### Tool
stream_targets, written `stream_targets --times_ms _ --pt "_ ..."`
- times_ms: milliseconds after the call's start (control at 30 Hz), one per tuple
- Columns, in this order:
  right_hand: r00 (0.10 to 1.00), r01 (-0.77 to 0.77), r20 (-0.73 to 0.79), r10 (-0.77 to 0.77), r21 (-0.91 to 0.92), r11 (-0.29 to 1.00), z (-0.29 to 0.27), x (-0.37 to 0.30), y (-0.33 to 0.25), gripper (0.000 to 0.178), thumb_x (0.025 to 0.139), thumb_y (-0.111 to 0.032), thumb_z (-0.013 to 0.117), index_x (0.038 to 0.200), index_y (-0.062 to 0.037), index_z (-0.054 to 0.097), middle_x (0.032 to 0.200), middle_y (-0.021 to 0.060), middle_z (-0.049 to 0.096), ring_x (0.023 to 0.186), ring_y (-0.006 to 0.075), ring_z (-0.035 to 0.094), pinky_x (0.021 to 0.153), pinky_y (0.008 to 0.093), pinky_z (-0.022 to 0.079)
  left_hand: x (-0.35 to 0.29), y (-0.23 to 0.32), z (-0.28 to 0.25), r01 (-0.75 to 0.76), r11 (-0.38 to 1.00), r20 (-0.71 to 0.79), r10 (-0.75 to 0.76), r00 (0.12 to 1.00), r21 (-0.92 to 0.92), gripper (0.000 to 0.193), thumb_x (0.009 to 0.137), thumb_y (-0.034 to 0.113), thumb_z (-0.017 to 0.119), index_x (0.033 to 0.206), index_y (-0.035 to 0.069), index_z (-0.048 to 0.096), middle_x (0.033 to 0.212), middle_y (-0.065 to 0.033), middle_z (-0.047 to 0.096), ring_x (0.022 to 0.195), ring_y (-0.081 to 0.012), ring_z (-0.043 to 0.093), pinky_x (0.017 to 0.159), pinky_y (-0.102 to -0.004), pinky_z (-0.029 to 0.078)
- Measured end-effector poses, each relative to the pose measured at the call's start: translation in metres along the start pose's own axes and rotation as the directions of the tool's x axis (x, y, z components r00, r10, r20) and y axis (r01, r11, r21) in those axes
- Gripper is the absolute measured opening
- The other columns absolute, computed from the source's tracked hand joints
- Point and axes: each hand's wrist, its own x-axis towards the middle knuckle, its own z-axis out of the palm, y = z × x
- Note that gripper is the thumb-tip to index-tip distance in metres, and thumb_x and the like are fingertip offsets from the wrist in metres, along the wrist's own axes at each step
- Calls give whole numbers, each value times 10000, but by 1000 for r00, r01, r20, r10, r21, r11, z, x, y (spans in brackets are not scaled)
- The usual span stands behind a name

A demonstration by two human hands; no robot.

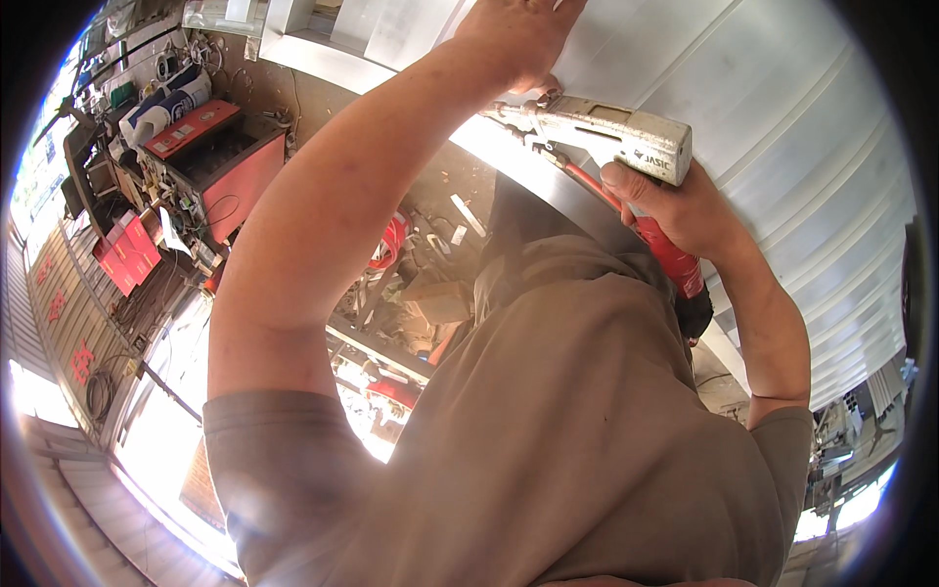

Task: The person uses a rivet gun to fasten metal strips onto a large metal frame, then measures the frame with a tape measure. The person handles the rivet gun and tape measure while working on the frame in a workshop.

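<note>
My right hand (682, 210) is wrapped round the handle of a rivet gun (621, 132) with a scuffed white body and a red lower cylinder. The gun's nose points left, close to the edge of a large ribbed silver metal panel (782, 127). Beyond the nose, my left hand (514, 44) reaches across to the panel, its thumb apart from the other fingers and near the tool's front end. The upper edge of the picture cuts off some of those fingers. What sits at the nose tip is too small to make out.
A pale metal frame bar (328, 67) runs along the panel's left edge. An open red cabinet (245, 181) with items on top stands at the left. Scraps and a cardboard box (437, 301) litter the floor below. A red hose (587, 181) lies near the gun.
</note>
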Motion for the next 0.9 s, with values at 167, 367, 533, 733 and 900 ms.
stream_targets --times_ms 167,367,533,733,900 --pt "1000 13 13 -12 -28 1000 0 1 1 417 973 -371 714 1233 -46 685 863 11 652 686 120 597 612 313 504 2 0 8 21 998 -55 -18 998 54 1282 772 501 866 1642 -25 86 1720 -271 41 1587 -348 203 1281 -486 198" --pt "1000 3 22 -1 -66 998 -1 -1 1 421 978 -375 691 1248 -51 687 911 27 686 690 131 619 623 315 513 8 2 -3 39 998 104 -43 994 39 1294 768 511 868 1642 -25 79 1720 -273 31 1588 -351 196 1283 -485 193" --pt "999 -3 40 8 -116 993 -3 -2 -1 420 979 -370 680 1263 -60 683 921 35 692 675 142 621 627 322 516 7 2 -7 36 998 115 -41 992 46 1313 761 525 869 1643 -25 67 1721 -271 24 1590 -345 192 1285 -483 190" --pt "999 -11 34 15 -103 995 -2 -7 -2 410 977 -361 683 1259 -63 682 918 33 690 686 135 617 630 317 513 7 5 -6 48 997 118 -55 991 61 1330 753 539 869 1643 -25 58 1723 -266 21 1592 -337 190 1285 -477 191" --pt "1000 -14 14 15 -69 998 -1 -9 -5 406 970 -347 701 1249 -53 680 877 19 669 705 124 609 627 309 509 0 3 -10 13 999 40 -15 999 38 1308 769 530 861 1641 -27 63 1723 -264 19 1597 -338 173 1289 -478 185"
